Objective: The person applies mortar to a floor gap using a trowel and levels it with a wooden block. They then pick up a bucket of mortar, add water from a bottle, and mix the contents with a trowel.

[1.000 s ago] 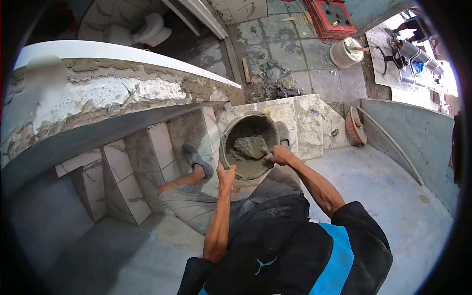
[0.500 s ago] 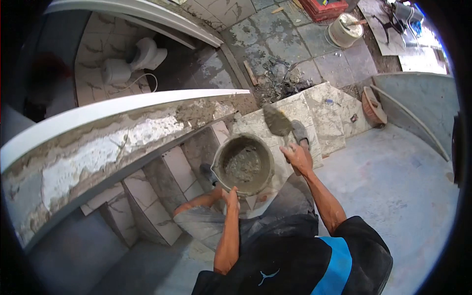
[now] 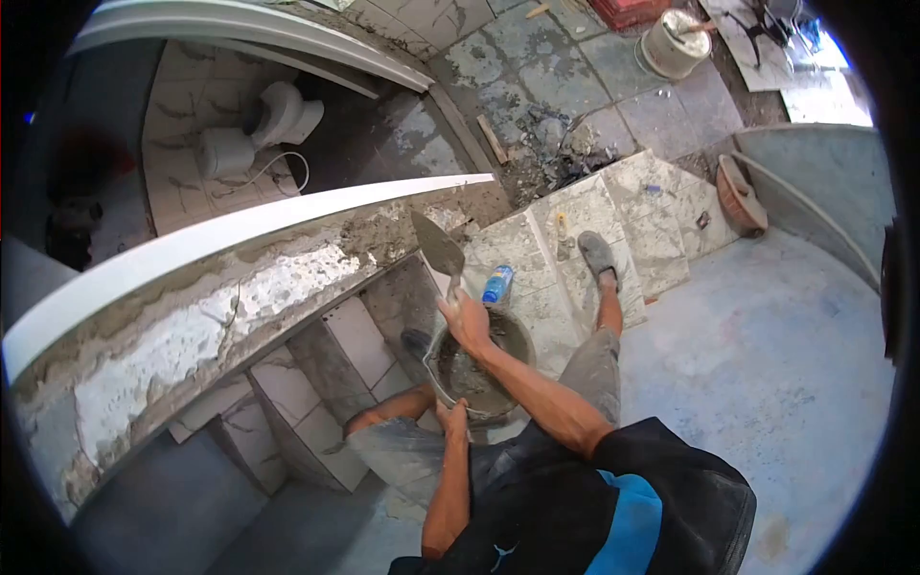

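My right hand is closed round the handle of a pointed trowel. Its grey blade is held up beside the mortar-smeared wall edge. Below that forearm is a round bucket with wet grey mortar inside, partly covered by the arm. My left hand grips the near rim of the bucket, which sits between my legs. Just beyond the bucket a blue bottle lies on the tiled landing.
Tiled steps descend on the left. A toilet shows through the doorway. Rubble lies past the landing, with a white bucket farther back. At right are an orange basin and a pale floor.
My right hand has swung left with the trowel, from over the landing to beside the wall edge. The blue bottle has come into view. My left hand stays on the bucket rim.
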`<state>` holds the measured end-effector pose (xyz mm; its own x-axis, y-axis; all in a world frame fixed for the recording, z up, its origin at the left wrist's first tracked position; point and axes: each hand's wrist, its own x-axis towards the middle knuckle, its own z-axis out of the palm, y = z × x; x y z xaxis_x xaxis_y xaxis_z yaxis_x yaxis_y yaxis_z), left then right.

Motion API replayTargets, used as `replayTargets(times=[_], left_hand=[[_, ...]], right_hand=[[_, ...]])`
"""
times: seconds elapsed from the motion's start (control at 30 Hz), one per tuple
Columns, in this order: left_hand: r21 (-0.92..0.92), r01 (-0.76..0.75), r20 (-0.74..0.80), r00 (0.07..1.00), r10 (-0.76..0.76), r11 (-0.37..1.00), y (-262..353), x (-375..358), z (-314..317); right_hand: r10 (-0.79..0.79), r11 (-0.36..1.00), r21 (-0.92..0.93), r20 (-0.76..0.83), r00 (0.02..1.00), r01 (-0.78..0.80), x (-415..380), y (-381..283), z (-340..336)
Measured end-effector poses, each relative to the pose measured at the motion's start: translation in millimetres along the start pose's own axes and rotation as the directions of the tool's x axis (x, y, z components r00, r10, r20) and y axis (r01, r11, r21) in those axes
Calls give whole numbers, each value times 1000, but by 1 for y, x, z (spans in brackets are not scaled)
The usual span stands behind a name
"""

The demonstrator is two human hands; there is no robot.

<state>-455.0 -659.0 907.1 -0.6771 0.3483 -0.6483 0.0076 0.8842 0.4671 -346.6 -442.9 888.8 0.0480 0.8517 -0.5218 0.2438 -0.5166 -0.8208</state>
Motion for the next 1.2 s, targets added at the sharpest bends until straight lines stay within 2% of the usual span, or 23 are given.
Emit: replayTargets(times=[0.1, 0.17, 0.2, 0.27, 0.3, 0.33, 0.37, 0.4, 0.47, 0.5, 0.57, 0.6, 0.67, 0.7, 0.73, 0.8, 0.87, 0.93, 1.0, 1.07, 1.13, 1.17, 1.2], left_hand=[[9, 61, -19, 998, -60, 998, 29, -15, 13], [-52, 26, 14, 1000, -25, 998, 102, -61, 26], [-78, 38, 10, 999, -38, 996, 93, -56, 31], [224, -95, -137, 982, 127, 970, 61, -34, 47], [204, -95, -137, 983, 124, 974, 62, -25, 49], [113, -13, 131, 991, -2, 994, 72, -19, 46], [68, 42, 270, 961, -59, 997, 75, -23, 51], [41, 107, 402, 909, -115, 993, 84, -31, 55], [58, -136, 256, 960, 116, 989, 135, -81, 71], [52, -141, 253, 960, 124, 989, 139, -87, 82], [77, -472, 151, 876, 457, 878, 140, -97, 99], [74, -472, 157, 876, 457, 879, 146, -97, 102], [61, -379, 199, 911, 361, 923, 150, -99, 104], [59, -392, 213, 903, 373, 918, 150, -99, 104], [66, -392, 222, 903, 369, 918, 145, -92, 101], [56, -330, 264, 915, 305, 942, 144, -85, 96], [79, -318, 248, 924, 291, 945, 153, -91, 89], [-27, -145, 272, 951, 147, 989, 158, -91, 86], [-107, -157, 231, 957, 178, 982, 145, -80, 89], [-178, -178, 187, 959, 211, 968, 125, -66, 88], [-280, -9, 134, 990, 49, 960, 118, -56, 88], [-9, 148, 21, 989, -148, 989, 122, -52, 86], [14, 139, 19, 990, -139, 990, 114, -44, 86]], right_hand=[[-32, 997, -66, 92, 995, 38, -44, -11, -91], [-35, 942, -327, 133, 991, 77, -65, 4, -148], [-29, 893, -434, 197, 980, 114, -73, 14, -173], [-24, 821, -545, 265, 964, 170, -79, 26, -201], [-162, 738, -591, 315, 935, 327, -74, 37, -203], [-284, 629, -623, 373, 883, 465, -71, 41, -205], [-238, 490, -695, 474, 848, 526, -62, 46, -201], [-236, 478, -699, 481, 845, 532, -51, 43, -198], [-414, 314, -781, 400, 818, 540, -37, 36, -190], [-423, 309, -780, 400, 813, 544, -30, 33, -189], [-170, 383, -794, 442, 881, 472, -24, 33, -196], [-167, 381, -798, 438, 883, 468, -20, 31, -204], [-196, 346, -725, 565, 801, 596, -19, 30, -229], [-62, 395, -749, 556, 829, 532, -8, 55, -229], [-56, 403, -751, 551, 833, 524, -4, 45, -238], [263, 674, -681, 585, 767, 288, 4, 30, -257], [272, 756, -613, 614, 741, 231, 3, 49, -264], [149, 699, -647, 548, 823, 305, -4, 61, -267], [160, 683, -663, 545, 823, 306, -4, 80, -270], [-124, 787, -463, 528, 840, 407, -7, 90, -268], [-58, 831, -465, 474, 879, 305, -8, 68, -269], [45, 902, -399, 464, 884, 164, -6, 63, -270], [146, 946, -324, 464, 874, 14, -4, 63, -267]])
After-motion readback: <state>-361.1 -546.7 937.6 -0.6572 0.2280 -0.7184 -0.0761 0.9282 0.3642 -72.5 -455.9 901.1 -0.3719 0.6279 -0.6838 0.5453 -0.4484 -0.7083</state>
